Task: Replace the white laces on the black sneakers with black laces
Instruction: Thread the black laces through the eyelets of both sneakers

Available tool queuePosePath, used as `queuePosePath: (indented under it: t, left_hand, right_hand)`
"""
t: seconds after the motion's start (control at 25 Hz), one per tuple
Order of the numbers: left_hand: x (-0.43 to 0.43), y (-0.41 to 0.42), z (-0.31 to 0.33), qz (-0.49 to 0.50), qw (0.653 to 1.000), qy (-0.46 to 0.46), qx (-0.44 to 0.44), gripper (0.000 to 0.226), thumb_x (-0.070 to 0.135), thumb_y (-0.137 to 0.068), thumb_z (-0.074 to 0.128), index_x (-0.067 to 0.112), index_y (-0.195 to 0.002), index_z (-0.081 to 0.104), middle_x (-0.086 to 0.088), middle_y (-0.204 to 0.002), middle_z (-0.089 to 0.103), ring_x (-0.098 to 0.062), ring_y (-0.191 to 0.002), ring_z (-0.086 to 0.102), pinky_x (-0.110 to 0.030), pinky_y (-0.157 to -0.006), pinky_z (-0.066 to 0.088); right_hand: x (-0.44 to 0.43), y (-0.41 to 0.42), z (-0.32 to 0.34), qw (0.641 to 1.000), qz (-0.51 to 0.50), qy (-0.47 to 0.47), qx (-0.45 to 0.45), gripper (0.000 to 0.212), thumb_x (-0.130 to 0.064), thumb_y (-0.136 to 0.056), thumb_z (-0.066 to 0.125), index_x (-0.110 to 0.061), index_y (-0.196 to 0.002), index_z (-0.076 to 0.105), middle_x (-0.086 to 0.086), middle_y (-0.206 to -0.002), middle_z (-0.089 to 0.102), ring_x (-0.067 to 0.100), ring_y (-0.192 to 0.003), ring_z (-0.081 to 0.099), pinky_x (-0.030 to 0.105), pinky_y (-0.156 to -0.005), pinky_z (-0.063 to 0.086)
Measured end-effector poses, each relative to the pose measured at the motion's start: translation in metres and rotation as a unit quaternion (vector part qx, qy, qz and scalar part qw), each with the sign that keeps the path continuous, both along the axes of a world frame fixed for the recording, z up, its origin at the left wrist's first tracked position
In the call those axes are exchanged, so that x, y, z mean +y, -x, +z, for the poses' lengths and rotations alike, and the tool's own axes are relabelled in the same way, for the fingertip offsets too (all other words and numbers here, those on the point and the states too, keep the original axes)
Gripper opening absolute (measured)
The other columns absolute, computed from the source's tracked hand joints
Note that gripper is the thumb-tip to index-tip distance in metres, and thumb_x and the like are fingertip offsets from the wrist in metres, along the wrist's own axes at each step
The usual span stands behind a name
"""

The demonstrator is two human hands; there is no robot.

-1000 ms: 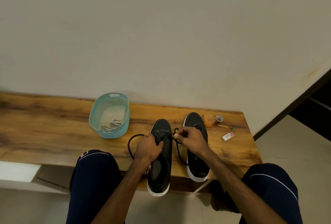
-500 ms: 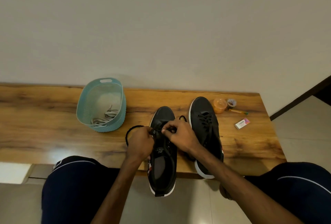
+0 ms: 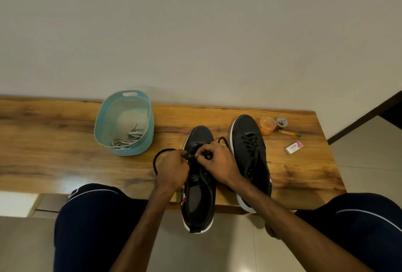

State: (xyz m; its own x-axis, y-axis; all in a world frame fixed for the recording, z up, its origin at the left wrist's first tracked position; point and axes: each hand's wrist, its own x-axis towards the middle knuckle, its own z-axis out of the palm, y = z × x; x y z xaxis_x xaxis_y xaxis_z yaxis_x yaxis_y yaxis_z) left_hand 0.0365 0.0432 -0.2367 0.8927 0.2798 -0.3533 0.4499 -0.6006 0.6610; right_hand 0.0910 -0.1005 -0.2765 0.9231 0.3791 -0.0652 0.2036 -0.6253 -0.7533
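Observation:
Two black sneakers stand on the wooden bench [image 3: 54, 163]. The left sneaker [image 3: 199, 195] juts over the front edge, and both my hands work at its eyelets. My left hand [image 3: 173, 168] pinches one end of the black lace [image 3: 159, 158], which loops out to the left on the bench. My right hand [image 3: 217, 163] pinches the other end, and a short loop shows beyond it. The right sneaker [image 3: 250, 154] is laced with a black lace. White laces [image 3: 128, 138] lie in the teal basket [image 3: 104, 128].
An orange cup [image 3: 267, 125], a tape roll [image 3: 282, 123], a pen [image 3: 290, 133] and a small eraser box [image 3: 294, 147] lie at the bench's right end. The wall runs right behind the bench. My knees sit at both sides of the near sneaker.
The camera has tilted down and shifted, so the bench sits lower in view. My hands have drawn together over the left sneaker's eyelets, still pinching the black lace.

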Motion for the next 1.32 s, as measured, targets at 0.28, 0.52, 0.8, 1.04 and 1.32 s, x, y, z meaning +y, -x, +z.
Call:
queuePosePath:
  t: [0.28, 0.52, 0.8, 1.04, 1.32]
  left_hand:
    - [0.000, 0.000, -0.005, 0.010, 1.000, -0.005, -0.012, 0.032, 0.009, -0.099, 0.040, 0.012, -0.122, 0.062, -0.004, -0.084, 0.069, -0.020, -0.052, 0.068, -0.033, -0.046, 0.057]
    - [-0.004, -0.001, -0.016, 0.063, 0.996, -0.008, -0.061, 0.013, 0.023, -0.099, 0.055, 0.020, -0.104, 0.067, 0.008, -0.087, 0.065, -0.020, -0.067, 0.068, -0.044, -0.064, 0.060]
    - [-0.012, -0.003, -0.023, 0.119, 0.989, -0.019, -0.085, 0.008, 0.019, -0.097, 0.053, 0.019, -0.095, 0.060, 0.002, -0.092, 0.068, -0.023, -0.081, 0.067, -0.043, -0.071, 0.057]
    - [-0.008, -0.007, -0.008, 0.363, 0.855, 0.356, -0.099, 0.020, 0.023, -0.105, 0.038, 0.019, -0.094, 0.055, -0.006, -0.102, 0.069, -0.022, -0.094, 0.066, -0.044, -0.079, 0.057]
    - [-0.016, 0.001, -0.020, 0.175, 0.972, -0.033, -0.151, 0.030, 0.049, -0.095, 0.053, 0.022, -0.106, 0.058, 0.005, -0.099, 0.065, -0.019, -0.092, 0.062, -0.034, -0.071, 0.044]
  right_hand:
    - [0.003, 0.004, -0.001, 1.000, -0.008, 0.011, -0.016, 0.012, -0.035, -0.091, 0.065, -0.028, -0.097, 0.071, -0.012, -0.090, 0.055, 0.005, -0.085, 0.054, 0.032, -0.074, 0.050]
    - [0.002, 0.004, 0.000, 1.000, 0.006, 0.014, 0.002, 0.016, -0.031, -0.095, 0.063, -0.021, -0.101, 0.073, -0.007, -0.092, 0.057, 0.008, -0.088, 0.054, 0.030, -0.076, 0.046]
    - [0.002, 0.007, 0.001, 0.997, 0.009, 0.006, 0.080, 0.037, -0.052, -0.089, 0.065, -0.017, -0.102, 0.069, -0.001, -0.101, 0.055, 0.015, -0.098, 0.053, 0.033, -0.086, 0.047]
    - [-0.003, 0.020, 0.002, 0.997, -0.055, 0.049, 0.001, 0.046, -0.050, -0.087, 0.065, -0.027, -0.125, 0.052, -0.004, -0.126, 0.044, 0.015, -0.121, 0.038, 0.034, -0.099, 0.040]
    - [0.004, 0.053, 0.003, 0.994, -0.083, 0.075, -0.008, 0.039, -0.068, -0.091, 0.043, -0.033, -0.077, 0.050, -0.014, -0.087, 0.048, 0.007, -0.087, 0.050, 0.037, -0.080, 0.044]
